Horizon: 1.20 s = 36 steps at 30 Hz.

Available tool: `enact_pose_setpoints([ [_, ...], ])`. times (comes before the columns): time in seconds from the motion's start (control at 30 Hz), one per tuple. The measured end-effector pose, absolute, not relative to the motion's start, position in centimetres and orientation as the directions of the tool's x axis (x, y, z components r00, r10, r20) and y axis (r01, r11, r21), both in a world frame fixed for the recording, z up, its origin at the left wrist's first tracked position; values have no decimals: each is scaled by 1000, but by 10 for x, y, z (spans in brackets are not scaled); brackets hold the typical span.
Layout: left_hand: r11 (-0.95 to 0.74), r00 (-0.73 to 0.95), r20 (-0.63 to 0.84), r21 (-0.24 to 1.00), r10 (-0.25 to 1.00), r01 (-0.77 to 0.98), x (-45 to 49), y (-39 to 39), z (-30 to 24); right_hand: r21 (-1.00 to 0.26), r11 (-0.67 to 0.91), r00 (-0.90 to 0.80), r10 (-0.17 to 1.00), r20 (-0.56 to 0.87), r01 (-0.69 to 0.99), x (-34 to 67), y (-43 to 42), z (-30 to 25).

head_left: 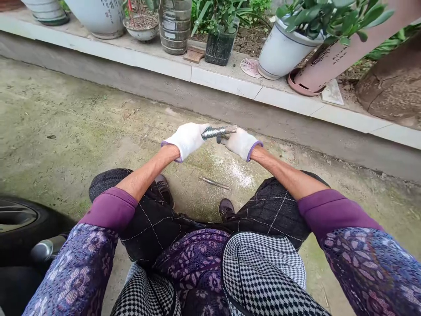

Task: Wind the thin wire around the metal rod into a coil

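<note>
Both of my hands wear white knit gloves with purple cuffs and are held out over the concrete ground. My left hand is closed round one end of a silvery, scaly piece, seemingly a small fish. My right hand is closed at the other end, gripping a dark handle that looks like a small blade against the fish; I cannot make it out clearly. Below my hands, a whitish patch of flakes and a thin silvery strip lie on the ground between my shoes.
A raised concrete ledge runs across the back with several plant pots: a white pot, a black pot, a tilted pink pot. A vehicle tyre stands at the lower left. My knees fill the foreground.
</note>
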<state>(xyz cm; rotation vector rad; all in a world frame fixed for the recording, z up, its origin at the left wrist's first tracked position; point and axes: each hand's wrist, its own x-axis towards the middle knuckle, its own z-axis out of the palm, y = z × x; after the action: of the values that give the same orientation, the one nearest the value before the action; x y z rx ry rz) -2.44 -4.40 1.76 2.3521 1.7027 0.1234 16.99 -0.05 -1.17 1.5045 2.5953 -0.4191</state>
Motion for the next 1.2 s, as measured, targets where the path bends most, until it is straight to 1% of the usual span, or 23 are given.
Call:
enact_pose_setpoints([
  [0.13, -242, 258, -69, 183, 964, 953, -35, -33, 12, -147, 506, -526, 801, -285, 850, 160, -21, -16],
  [0.23, -186, 199, -95, 137, 975, 973, -44, -19, -1, -167, 531, -557, 786, -269, 831, 160, -33, -7],
  [0.37, -117, 124, -157, 56, 980, 992, -45, -7, -20, -139, 555, -570, 777, -266, 820, 163, -40, 15],
  [0.43, -148, 149, -189, 19, 971, 989, -38, -7, -28, -124, 541, -554, 797, -239, 832, 168, -37, 24],
  [0.57, -307, 286, -279, -35, 917, 951, -17, -18, -30, -106, 488, -499, 851, -166, 867, 183, -22, 33],
  [0.63, -373, 353, -289, -15, 890, 928, -9, -25, -24, -127, 444, -460, 875, -153, 887, 189, -13, 33],
  [0.7, -397, 391, -272, 36, 879, 917, -6, -32, -14, -201, 404, -434, 891, -132, 892, 194, -5, 31],
  [0.83, -369, 408, -207, 204, 889, 907, -11, -42, 6, -434, 400, -476, 876, -79, 807, 193, 7, 20],
  [0.93, -338, 394, -101, 352, 913, 873, -21, -43, 18, -520, 372, -482, 872, -89, 769, 185, 8, 9],
  [1.0, -289, 339, -54, 408, 939, 866, -28, -39, 22, -549, 339, -467, 878, -108, 764, 178, 4, 5],
  [1.03, -257, 301, -42, 415, 953, 873, -32, -36, 24, -563, 337, -470, 876, -107, 755, 175, 1, 4],
  [1.1, -196, 224, -27, 391, 974, 899, -38, -27, 24, -576, 367, -500, 862, -84, 730, 171, -6, 5],
  [1.2, -121, 145, -64, 287, 987, 950, -40, -15, 16, -520, 426, -538, 839, -80, 741, 168, -13, 8],
])
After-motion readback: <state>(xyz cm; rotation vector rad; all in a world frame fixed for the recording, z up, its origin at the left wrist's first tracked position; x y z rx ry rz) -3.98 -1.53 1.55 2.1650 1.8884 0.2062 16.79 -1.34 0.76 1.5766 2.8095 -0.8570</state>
